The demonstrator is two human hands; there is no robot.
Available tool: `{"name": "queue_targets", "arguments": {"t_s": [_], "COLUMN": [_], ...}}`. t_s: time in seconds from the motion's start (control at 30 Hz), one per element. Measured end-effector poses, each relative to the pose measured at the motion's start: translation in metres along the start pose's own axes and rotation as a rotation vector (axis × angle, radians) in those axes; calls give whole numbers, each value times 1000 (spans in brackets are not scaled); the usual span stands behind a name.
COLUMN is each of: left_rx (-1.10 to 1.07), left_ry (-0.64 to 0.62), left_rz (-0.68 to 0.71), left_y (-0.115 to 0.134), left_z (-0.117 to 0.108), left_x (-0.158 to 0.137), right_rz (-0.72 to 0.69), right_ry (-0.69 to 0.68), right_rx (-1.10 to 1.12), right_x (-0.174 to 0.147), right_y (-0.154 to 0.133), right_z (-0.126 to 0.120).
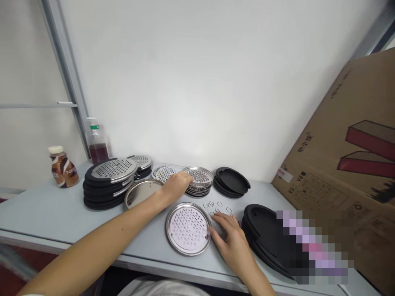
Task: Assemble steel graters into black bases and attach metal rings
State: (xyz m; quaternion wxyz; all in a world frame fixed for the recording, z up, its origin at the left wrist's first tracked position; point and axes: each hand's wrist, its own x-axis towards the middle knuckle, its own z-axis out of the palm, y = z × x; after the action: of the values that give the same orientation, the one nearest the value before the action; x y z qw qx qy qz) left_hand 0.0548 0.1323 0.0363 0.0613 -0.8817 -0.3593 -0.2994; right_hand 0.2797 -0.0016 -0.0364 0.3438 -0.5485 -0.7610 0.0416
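My left hand [177,186] reaches to the back, its fingers closed at the left rim of the top metal grater disc [199,176]; the fingertips are partly hidden. That disc rests on a stack of similar discs. In front lies a round grater plate [189,228] with a raised metal rim, holes facing up. My right hand [230,236] is at its right, fingers spread, thumb at the rim, index finger close to several small wire rings [219,204]. A plain metal ring-edged dish [143,191] sits partly behind my left forearm.
Stacked black-based graters [109,181] stand at left, perforated sheets [163,172] behind. Black round bases [233,181] are at the back and more [265,230] at right. A brown bottle [63,168], a bottle of dark liquid [98,148] and a large carton [345,152] flank the table.
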Motion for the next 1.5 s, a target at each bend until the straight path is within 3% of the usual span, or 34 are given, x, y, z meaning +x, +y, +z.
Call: {"name": "queue_targets", "arguments": {"t_s": [0.27,0.47,0.8,1.0,1.07,1.17,1.23,1.4,1.5], "left_rx": [-138,-246,-353,-529,-699,-1297,-1544,-1761,-1743], "left_ry": [206,365,386,478,456,346,269,158,93], "left_rz": [-56,-221,-180,-300,-359,-588,-766,-1143,-1220], "left_y": [0,-7,-3,15,25,43,55,66,64], "left_z": [-5,0,-5,-25,-36,-50,-53,-42,-39], "left_x": [5,9,5,-1,-13,-43,-66,-107,-115], "right_rz": [-7,-3,0,8,31,46,21,-9,3], "right_ry": [26,17,19,81,142,206,188,48,2], "right_rx": [11,11,14,55,101,200,269,361,311], "right_x": [0,1,0,0,0,-2,-4,-8,-8], "right_y": [0,-1,-1,-2,-5,-11,-13,-9,-7], "right_z": [0,-1,-1,-2,-4,-7,-7,-4,-5]}}
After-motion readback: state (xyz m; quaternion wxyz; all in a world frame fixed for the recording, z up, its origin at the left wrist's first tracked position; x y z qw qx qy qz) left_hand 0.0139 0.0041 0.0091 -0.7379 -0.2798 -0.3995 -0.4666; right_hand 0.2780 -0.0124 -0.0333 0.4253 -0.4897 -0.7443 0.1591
